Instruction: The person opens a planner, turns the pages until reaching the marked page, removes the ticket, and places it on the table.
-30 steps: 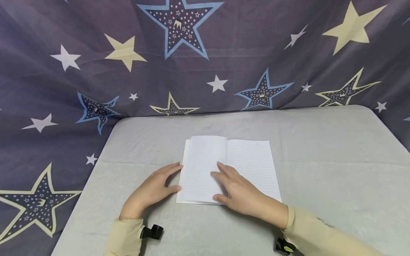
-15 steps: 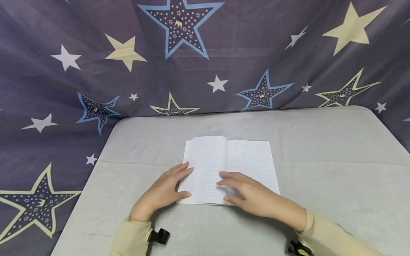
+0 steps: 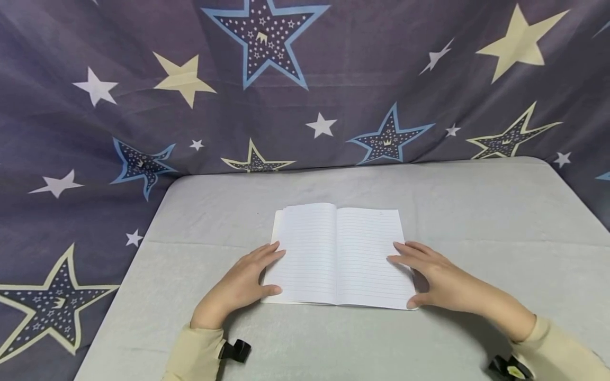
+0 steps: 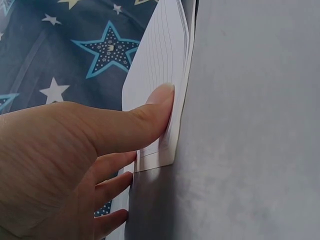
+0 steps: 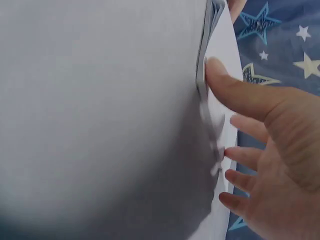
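We observe the notebook (image 3: 305, 254) lying unfolded on the worktop (image 3: 324, 344). The left hand (image 3: 239, 283), thumb and fingers apart, touches its left side; the right hand (image 3: 448, 284), likewise spread, touches its right.

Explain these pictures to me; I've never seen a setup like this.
There is no robot: you see a person's two bare hands, in beige fabric sleeves. The wide view comes from a camera worn on the head, looking forward and down; the two close views come from cameras on the left and right wrists. On the flat light-grey table lies an open white notebook with ruled paper pages. The left hand touches its left page; the right hand is at its right edge, fingers over the page. Neither hand appears to grip it. Behind hangs dark fabric printed with stars.
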A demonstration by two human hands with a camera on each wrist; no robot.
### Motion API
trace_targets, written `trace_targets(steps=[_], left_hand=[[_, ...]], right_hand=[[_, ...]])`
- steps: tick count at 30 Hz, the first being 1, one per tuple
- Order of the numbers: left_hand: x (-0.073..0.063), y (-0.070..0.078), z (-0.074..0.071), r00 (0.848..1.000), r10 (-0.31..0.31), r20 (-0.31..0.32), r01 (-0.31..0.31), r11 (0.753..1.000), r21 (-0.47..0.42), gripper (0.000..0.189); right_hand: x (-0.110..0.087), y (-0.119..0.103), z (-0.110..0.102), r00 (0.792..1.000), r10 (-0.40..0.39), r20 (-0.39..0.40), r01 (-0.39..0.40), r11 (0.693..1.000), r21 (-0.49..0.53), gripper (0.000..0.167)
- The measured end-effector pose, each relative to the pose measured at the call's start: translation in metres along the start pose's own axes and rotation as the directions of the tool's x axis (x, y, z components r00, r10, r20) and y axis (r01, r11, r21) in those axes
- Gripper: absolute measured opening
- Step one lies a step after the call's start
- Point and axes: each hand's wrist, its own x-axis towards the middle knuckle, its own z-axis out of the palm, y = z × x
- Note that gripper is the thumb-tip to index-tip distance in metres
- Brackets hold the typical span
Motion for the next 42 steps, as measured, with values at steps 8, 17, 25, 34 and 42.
trace_targets(steps=[8, 17, 25, 34, 42], left_hand=[[0.002, -0.002, 0.001, 1.0, -0.005, 0.007, 0.005, 1.0, 0.001, 0.078], [0.001, -0.001, 0.0, 1.0, 0.006, -0.001, -0.006, 1.0, 0.002, 0.077], [0.001, 0.0, -0.001, 1.0, -0.001, 0.0, 0.001, 1.0, -0.003, 0.076], [0.0, -0.002, 0.001, 1.0, -0.013, 0.007, 0.013, 1.0, 0.005, 0.078], [-0.001, -0.006, 0.001, 1.0, 0.019, 0.004, -0.019, 1.0, -0.008, 0.078]], right_hand=[[-0.001, 0.008, 0.001, 1.0, 0.003, -0.012, -0.004, 1.0, -0.031, 0.082], [0.001, 0.005, 0.01, 0.994, 0.02, -0.106, -0.029, 0.995, -0.092, 0.074], [0.003, -0.002, 0.012, 0.989, 0.047, -0.143, -0.062, 0.993, -0.103, 0.069], [0.011, -0.012, 0.016, 0.967, 0.114, -0.228, -0.131, 0.99, -0.06, 0.076], [0.032, -0.038, 0.013, 0.934, 0.21, -0.288, -0.17, 0.973, 0.159, 0.107]])
